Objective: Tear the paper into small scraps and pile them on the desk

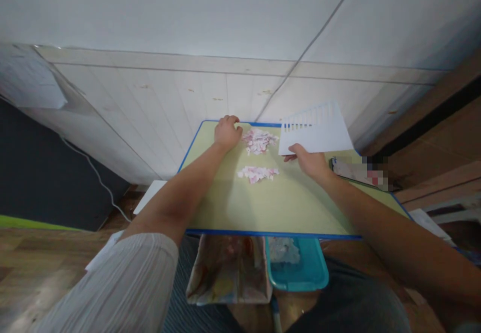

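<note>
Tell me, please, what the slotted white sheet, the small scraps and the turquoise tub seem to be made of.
Slotted white sheet: probably paper or thin card, matte; it looks thin and shows no gloss.
Small scraps: likely paper, matte, with ragged edges.
Turquoise tub: probably plastic, smooth, slightly shiny; even colour and rounded, moulded-looking rim.

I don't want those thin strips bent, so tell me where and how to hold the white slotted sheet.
Pinch the white slotted sheet by its near edge, coming from the near side, thumb above and fingers beneath, much as the right hand does. That edge is unbroken; the slots run along the far side, where the narrow strips would likely bend.
</note>
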Demonstrator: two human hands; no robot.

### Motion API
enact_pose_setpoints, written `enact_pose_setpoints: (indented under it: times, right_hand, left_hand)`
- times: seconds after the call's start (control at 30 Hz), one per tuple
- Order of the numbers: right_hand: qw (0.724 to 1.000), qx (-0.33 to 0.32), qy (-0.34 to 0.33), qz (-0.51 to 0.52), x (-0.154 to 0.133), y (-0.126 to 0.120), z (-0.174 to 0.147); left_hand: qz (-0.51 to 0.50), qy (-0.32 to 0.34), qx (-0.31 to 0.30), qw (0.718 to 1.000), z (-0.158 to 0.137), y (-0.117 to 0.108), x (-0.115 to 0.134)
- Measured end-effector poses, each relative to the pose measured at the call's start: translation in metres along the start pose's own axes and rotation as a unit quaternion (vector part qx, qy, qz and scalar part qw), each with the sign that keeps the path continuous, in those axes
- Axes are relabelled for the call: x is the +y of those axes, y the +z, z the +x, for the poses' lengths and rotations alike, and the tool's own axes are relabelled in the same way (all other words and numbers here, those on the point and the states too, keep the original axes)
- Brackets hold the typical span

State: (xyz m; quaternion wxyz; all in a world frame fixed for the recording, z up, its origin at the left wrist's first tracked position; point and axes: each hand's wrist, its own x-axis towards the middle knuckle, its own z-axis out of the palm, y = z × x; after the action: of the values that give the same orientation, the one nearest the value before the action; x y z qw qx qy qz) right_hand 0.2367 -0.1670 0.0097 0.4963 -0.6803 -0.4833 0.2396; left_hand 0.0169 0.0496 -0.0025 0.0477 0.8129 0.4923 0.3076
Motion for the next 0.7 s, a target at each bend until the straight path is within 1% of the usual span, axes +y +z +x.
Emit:
enact_pose_setpoints:
  times: [0.07, 0.17, 0.3, 0.37, 0.47, 0.53, 0.6, 0.63, 0.7]
  right_hand:
    - [1.000, -0.010, 0.006, 0.011, -0.004, -0.003, 0.005]
    - [0.999, -0.031, 0.010, 0.024, -0.007, -0.007, 0.007]
    - [0.997, -0.062, 0.030, 0.027, -0.005, -0.012, 0.001]
    - [0.996, -0.077, 0.030, 0.021, -0.003, -0.013, -0.004]
    - [0.996, -0.085, 0.031, 0.014, -0.001, -0.012, -0.011]
    - [0.995, -0.090, 0.034, 0.009, 0.000, -0.010, -0.012]
    - [0.994, -0.098, 0.036, 0.008, 0.001, -0.009, -0.011]
    - [0.994, -0.104, 0.036, 0.011, 0.002, -0.009, -0.009]
    - [0.992, -0.123, 0.028, 0.003, 0.004, -0.010, -0.005]
  left_hand:
    - [0.005, 0.018, -0.004, 1.000, 0.005, 0.006, -0.003]
    - [0.012, 0.043, -0.027, 0.999, 0.005, 0.011, -0.006]
    - [0.005, 0.115, -0.033, 0.993, 0.000, 0.015, -0.009]
    - [-0.005, 0.117, -0.028, 0.993, 0.000, 0.017, -0.011]
    - [-0.027, 0.090, -0.001, 0.996, 0.003, 0.015, -0.012]
    - [-0.057, 0.086, 0.028, 0.994, 0.001, 0.005, -0.004]
    - [-0.107, 0.107, 0.041, 0.988, -0.009, -0.013, 0.014]
    - [-0.138, 0.129, 0.026, 0.982, -0.019, -0.025, 0.025]
    - [-0.195, 0.200, -0.045, 0.959, -0.045, -0.048, 0.051]
